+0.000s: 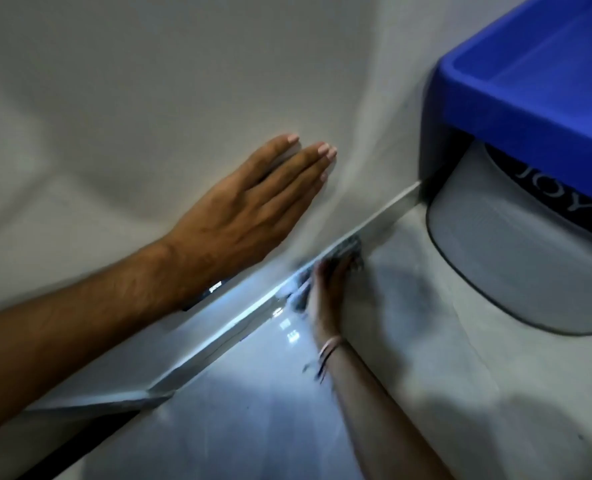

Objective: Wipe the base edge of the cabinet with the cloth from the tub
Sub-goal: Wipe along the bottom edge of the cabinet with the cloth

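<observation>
Fingers (287, 157) of the left hand (242, 209) are laid flat and straight on the pale front of the cabinet (149, 98). Nothing is held by this hand; its grip is fully open. Lower down, the shiny base edge (239, 320) of the cabinet is seen, running up to the right along the glossy floor (253, 410). A small dark label (215, 287) is seen just under the left wrist.

Further right, the right hand (329, 289) is pressed against the base edge. A grey cloth (348, 245) is held under its fingers, touching the edge and sticking out past the fingertips. The grip is closed loosely on the cloth, though the hand is blurred. Thin bangles (329, 351) are worn on the right wrist.

At the far right, a blue tub (516, 98) is seen above a round grey thing (516, 258), well apart from the cloth.
</observation>
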### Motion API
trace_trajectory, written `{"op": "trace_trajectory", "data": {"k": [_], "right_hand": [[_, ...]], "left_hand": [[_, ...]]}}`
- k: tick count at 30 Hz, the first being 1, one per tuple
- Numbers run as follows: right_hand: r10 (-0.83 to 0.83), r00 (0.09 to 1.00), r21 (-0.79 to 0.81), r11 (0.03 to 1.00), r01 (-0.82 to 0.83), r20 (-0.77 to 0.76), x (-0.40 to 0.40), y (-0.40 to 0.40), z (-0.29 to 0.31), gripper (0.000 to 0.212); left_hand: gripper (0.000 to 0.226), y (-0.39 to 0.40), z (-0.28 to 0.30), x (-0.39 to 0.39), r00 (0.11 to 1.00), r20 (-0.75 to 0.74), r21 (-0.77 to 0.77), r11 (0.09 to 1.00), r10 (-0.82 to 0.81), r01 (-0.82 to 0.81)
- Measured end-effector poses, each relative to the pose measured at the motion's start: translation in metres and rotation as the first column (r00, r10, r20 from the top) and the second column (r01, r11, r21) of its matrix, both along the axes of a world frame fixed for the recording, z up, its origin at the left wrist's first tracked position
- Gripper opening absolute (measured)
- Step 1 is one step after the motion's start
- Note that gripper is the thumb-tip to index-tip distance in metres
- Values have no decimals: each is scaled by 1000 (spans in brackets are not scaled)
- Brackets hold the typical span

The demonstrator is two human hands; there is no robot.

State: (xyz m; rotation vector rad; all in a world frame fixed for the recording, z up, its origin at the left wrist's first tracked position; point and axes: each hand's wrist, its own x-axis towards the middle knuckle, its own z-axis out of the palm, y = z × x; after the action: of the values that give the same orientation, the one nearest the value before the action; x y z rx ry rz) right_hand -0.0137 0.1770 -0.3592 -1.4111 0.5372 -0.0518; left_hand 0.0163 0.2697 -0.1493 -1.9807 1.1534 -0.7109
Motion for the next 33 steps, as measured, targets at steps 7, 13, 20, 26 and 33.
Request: {"op": "trace_trajectory", "data": {"k": [7, 13, 20, 26, 33], "right_hand": [[-110, 994, -63, 992, 110, 2, 67, -99, 7, 64], [156, 985, -53, 986, -160, -66, -75, 62, -11, 81], [71, 997, -32, 997, -72, -21, -42, 40, -15, 67], [94, 993, -168, 980, -104, -69, -55, 52, -9, 84], [508, 861, 52, 861, -506, -30, -180, 191, 1, 102]], "left_hand": [[48, 1, -2, 6, 999, -31, -20, 999, -29, 28], [55, 11, -5, -7, 993, -109, -108, 994, -38, 26], [68, 87, -1, -66, 996, -60, -199, 977, 71, -82], [86, 104, 1, -67, 995, -26, -105, 990, 92, -95], [92, 114, -5, -70, 996, 16, -99, 991, 91, -89]]}}
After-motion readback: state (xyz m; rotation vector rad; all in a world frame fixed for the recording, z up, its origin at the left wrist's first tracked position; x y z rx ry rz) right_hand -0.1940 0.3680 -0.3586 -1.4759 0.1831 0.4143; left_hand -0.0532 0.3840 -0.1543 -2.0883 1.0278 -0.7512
